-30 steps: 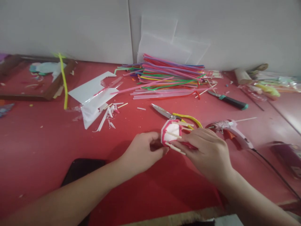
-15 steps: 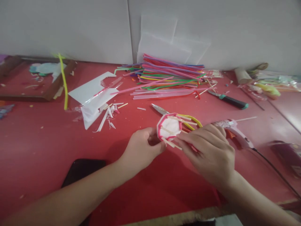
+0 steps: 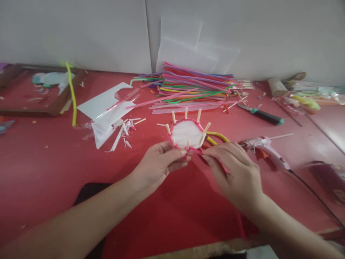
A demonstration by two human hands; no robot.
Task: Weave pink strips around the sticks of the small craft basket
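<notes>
My left hand (image 3: 164, 158) grips the near left edge of a small white many-sided base (image 3: 185, 133), thumb on top and fingers underneath. Several short wooden sticks (image 3: 198, 116) stand up around its rim, and a pink pipe cleaner runs along the rim at their feet. Between thumb and fingertips, my right hand (image 3: 234, 169) pinches the loose length of this pink pipe cleaner (image 3: 196, 151) just right of the base. Its tail hangs below my right hand. Partly hidden behind the base and right hand are scissors with yellow and orange handles (image 3: 219, 136).
Bundled coloured pipe cleaners (image 3: 196, 86) lie at the back by white sheets (image 3: 185, 50). A utility knife (image 3: 265, 116) and hot glue gun (image 3: 272, 151) with its cord are on the right. Paper scraps (image 3: 122, 135), a dark phone-like slab (image 3: 88, 192) and a wooden tray (image 3: 48, 111) are leftward.
The base has been tipped from facing right to facing up, so its sticks now point upward. My left thumb has come over its near edge; my right hand has shifted slightly left.
</notes>
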